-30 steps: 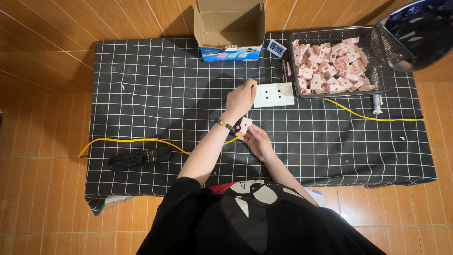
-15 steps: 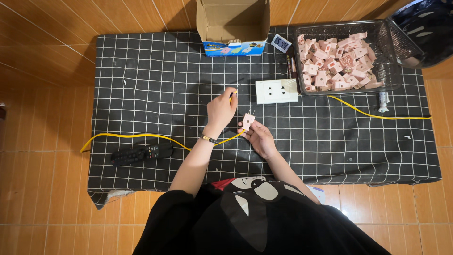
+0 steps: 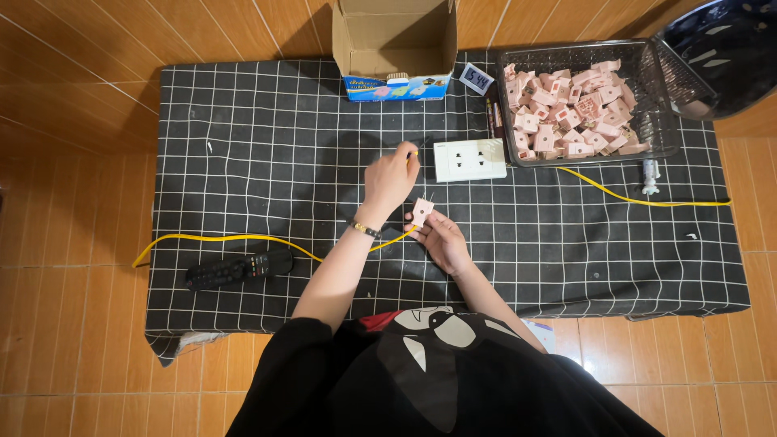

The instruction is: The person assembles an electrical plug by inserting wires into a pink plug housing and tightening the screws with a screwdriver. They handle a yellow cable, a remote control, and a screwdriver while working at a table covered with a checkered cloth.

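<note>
— So, nearest the bottom edge of the frame we see our own dark top, and just above it, in the middle, our right hand (image 3: 443,241) with its fingers pinched round a small pink plug (image 3: 421,212), prongs pointing up and away.

— And the left hand (image 3: 390,180)?

— It sits a little higher, just left of centre. A second ago it was pressed against the right hand at the plug; half a second ago it had lifted off, and now it is further up still, fingertips closed narrowly on the yellow tip of the yellow wire (image 3: 243,239) near the socket.

— So the plug stays where it was?

— Nearly. It remains in the right hand at mid-frame over the black checked cloth (image 3: 267,129). We judge the two-handed work on the plug has paused and the left hand has gone for the wire end.

— What lies around?

— To the lower left, a black remote control (image 3: 239,269) just below the wire. Beyond the hands, the white socket plate (image 3: 469,159), close to the left fingertips though we cannot tell if they touch. Further right, a wire basket (image 3: 664,105) heaped with more pink plugs, and a second stretch of yellow wire trailing to the right edge.

— And farthest off?

— At the top centre, an open cardboard box (image 3: 396,40), with a small tag just right of it.
</note>
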